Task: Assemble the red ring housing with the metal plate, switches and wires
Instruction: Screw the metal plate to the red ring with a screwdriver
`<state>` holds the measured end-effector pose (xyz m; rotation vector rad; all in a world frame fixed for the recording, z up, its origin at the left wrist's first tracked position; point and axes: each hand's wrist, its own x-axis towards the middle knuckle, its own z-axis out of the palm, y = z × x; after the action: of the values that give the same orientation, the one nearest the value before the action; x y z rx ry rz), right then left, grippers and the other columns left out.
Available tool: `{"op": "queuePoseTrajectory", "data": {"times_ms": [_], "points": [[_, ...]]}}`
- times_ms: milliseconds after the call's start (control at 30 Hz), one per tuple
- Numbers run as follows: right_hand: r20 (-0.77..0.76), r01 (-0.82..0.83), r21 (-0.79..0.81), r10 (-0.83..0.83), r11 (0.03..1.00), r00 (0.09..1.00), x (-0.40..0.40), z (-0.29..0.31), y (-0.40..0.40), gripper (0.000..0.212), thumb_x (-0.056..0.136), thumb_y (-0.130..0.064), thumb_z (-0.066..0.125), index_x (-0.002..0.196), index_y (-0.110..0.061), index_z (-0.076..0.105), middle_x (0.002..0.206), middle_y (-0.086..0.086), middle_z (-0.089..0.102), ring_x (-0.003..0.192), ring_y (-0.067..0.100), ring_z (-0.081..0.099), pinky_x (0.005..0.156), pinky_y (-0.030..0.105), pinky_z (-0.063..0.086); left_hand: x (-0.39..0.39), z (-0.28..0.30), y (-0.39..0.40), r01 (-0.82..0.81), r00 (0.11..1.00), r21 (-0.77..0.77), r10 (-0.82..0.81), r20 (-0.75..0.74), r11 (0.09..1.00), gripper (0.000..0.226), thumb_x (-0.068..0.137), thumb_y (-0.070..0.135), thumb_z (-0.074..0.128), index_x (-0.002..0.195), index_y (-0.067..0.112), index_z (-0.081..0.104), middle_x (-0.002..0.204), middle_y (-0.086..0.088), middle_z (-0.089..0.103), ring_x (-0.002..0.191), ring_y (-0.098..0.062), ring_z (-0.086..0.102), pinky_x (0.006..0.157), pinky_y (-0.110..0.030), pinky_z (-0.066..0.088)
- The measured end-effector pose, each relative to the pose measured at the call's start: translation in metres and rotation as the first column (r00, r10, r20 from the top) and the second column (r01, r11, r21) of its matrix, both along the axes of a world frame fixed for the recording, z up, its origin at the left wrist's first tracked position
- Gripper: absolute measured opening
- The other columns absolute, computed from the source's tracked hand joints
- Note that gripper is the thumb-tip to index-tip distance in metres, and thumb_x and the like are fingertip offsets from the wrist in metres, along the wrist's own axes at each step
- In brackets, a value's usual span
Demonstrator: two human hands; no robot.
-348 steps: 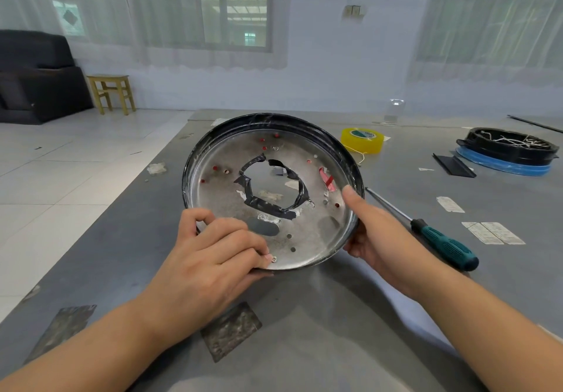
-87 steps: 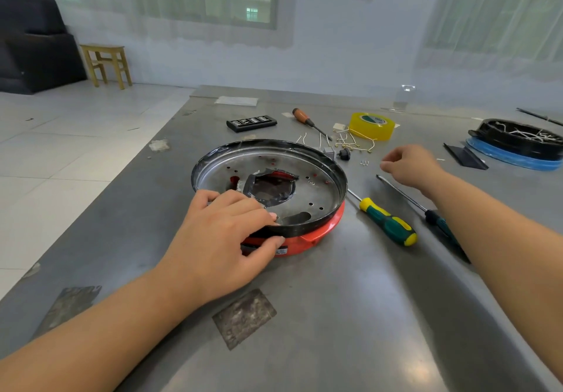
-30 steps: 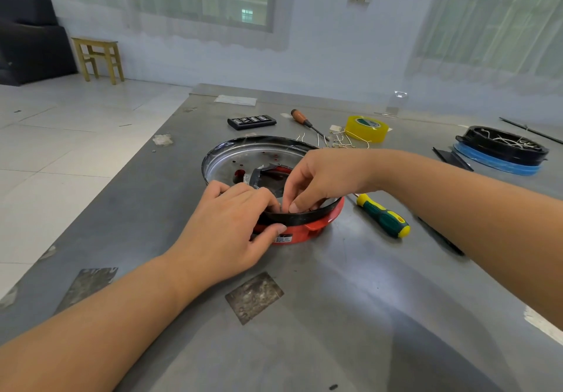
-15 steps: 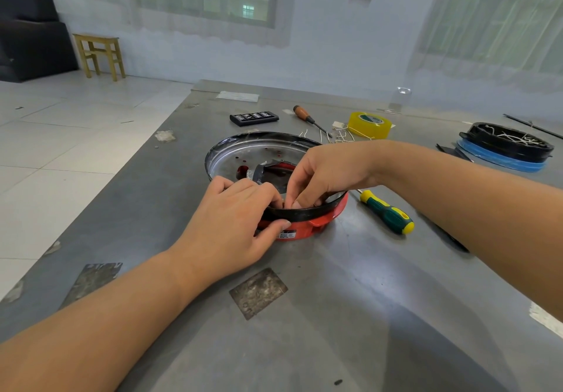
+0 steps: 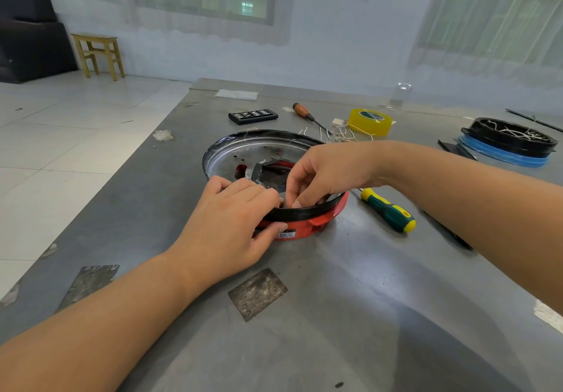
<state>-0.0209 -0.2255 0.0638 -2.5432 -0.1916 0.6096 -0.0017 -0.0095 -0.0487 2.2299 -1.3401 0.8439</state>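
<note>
The round metal plate [image 5: 243, 155], black-rimmed with a torn centre hole, lies on the red ring housing [image 5: 316, 224] on the table. My left hand [image 5: 231, 227] grips their near edge, fingers curled over the black rim and thumb on the housing's side. My right hand [image 5: 326, 172] reaches into the plate just inside the near rim. Its thumb and fingertips are pinched together, and what they pinch is hidden. Loose white wires [image 5: 341, 134] lie behind the plate.
A green-and-yellow screwdriver [image 5: 388, 210] lies right of the housing, and a dark one [image 5: 447, 233] lies under my right forearm. Farther back are an orange-handled screwdriver [image 5: 303, 113], a yellow tape roll [image 5: 369, 121], a black switch panel [image 5: 253, 116] and a black-and-blue housing [image 5: 508, 141].
The plate, once held up in both hands, now lies on the red housing. My right hand came back from the small parts and into the plate. Over the last second both hands stay put.
</note>
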Motion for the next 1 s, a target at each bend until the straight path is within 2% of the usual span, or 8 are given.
{"op": "queuePoseTrajectory", "data": {"times_ms": [200,400,567,667,767,833,933,1000], "points": [[-0.005,-0.006,-0.019,0.006,1.000,1.000,0.000,0.003,0.000,0.011,0.091,-0.018,0.074,0.088,-0.028,0.077,0.086,-0.008,0.075,0.079,0.000,0.067,0.077,0.019,0.055,0.000,0.001,-0.001,-0.002,0.998,0.007,0.003,-0.069,1.000,0.023,0.090,0.050,0.064,0.096,0.028,0.059,0.090,0.016,0.066,0.086,-0.013,0.064,0.081,-0.039,0.042],[-0.027,-0.021,-0.007,0.020,1.000,0.999,-0.002,0.004,0.004,0.011,0.093,-0.015,0.072,0.092,-0.025,0.077,0.087,-0.007,0.075,0.080,0.003,0.066,0.084,0.026,0.054,-0.001,0.002,0.000,-0.011,0.998,0.023,0.012,-0.061,1.000,0.023,0.091,0.050,0.064,0.095,0.028,0.059,0.087,0.016,0.064,0.085,-0.014,0.062,0.080,-0.040,0.042],[-0.015,-0.014,0.006,0.014,1.000,1.000,-0.003,0.003,0.007,0.011,0.093,-0.016,0.073,0.092,-0.026,0.077,0.087,-0.008,0.075,0.078,0.001,0.067,0.079,0.023,0.054,0.000,0.003,0.002,-0.008,0.999,0.049,0.010,-0.050,0.999,0.025,0.094,0.052,0.056,0.097,0.028,0.061,0.089,0.015,0.064,0.088,-0.014,0.062,0.080,-0.038,0.040],[0.022,-0.014,-0.026,0.015,1.000,1.000,-0.006,0.002,0.006,0.013,0.094,-0.019,0.071,0.091,-0.030,0.076,0.083,-0.018,0.073,0.076,-0.007,0.064,0.070,0.013,0.048,0.000,0.002,0.005,-0.004,1.000,0.072,0.006,-0.016,0.997,0.025,0.093,0.050,0.052,0.099,0.027,0.060,0.090,0.014,0.062,0.089,-0.015,0.060,0.080,-0.038,0.040],[0.085,-0.008,-0.014,0.009,1.000,0.996,-0.012,-0.002,0.003,0.010,0.095,-0.021,0.070,0.092,-0.030,0.074,0.083,-0.015,0.072,0.073,-0.005,0.064,0.060,0.006,0.046,0.000,-0.001,0.006,-0.009,0.999,0.069,0.007,0.032,0.998,0.021,0.095,0.044,0.053,0.099,0.025,0.061,0.092,0.012,0.061,0.090,-0.018,0.060,0.080,-0.040,0.040],[0.149,-0.023,-0.025,0.027,0.999,0.988,-0.018,-0.003,0.002,0.007,0.094,-0.023,0.072,0.091,-0.030,0.074,0.087,-0.008,0.074,0.073,0.000,0.064,0.061,0.009,0.049,0.000,-0.004,0.006,-0.007,0.997,0.060,0.003,0.072,0.998,0.019,0.096,0.041,0.056,0.100,0.024,0.063,0.095,0.012,0.062,0.093,-0.019,0.061,0.080,-0.041,0.041],[0.192,-0.052,-0.038,0.058,0.998,0.980,-0.025,-0.003,0.002,0.005,0.093,-0.023,0.073,0.093,-0.029,0.074,0.089,-0.005,0.075,0.082,0.013,0.070,0.072,0.019,0.054,-0.001,-0.007,0.008,-0.003,0.989,0.044,-0.003,0.151,0.999,0.019,0.099,0.038,0.060,0.103,0.021,0.067,0.100,0.009,0.066,0.097,-0.022,0.063,0.080,-0.044,0.044],[0.213,-0.058,-0.057,0.069,0.997,0.975,-0.028,-0.002,0.002,0.005,0.093,-0.024,0.073,0.094,-0.029,0.075,0.089,-0.007,0.076,0.084,0.013,0.071,0.079,0.025,0.057,-0.002,-0.008,0.009,0.022,0.981,0.035,-0.029,0.191,0.999,0.014,0.101,0.035,0.061,0.101,0.021,0.066,0.106,0.009,0.069,0.102,-0.023,0.065,0.079,-0.045,0.045]]}}
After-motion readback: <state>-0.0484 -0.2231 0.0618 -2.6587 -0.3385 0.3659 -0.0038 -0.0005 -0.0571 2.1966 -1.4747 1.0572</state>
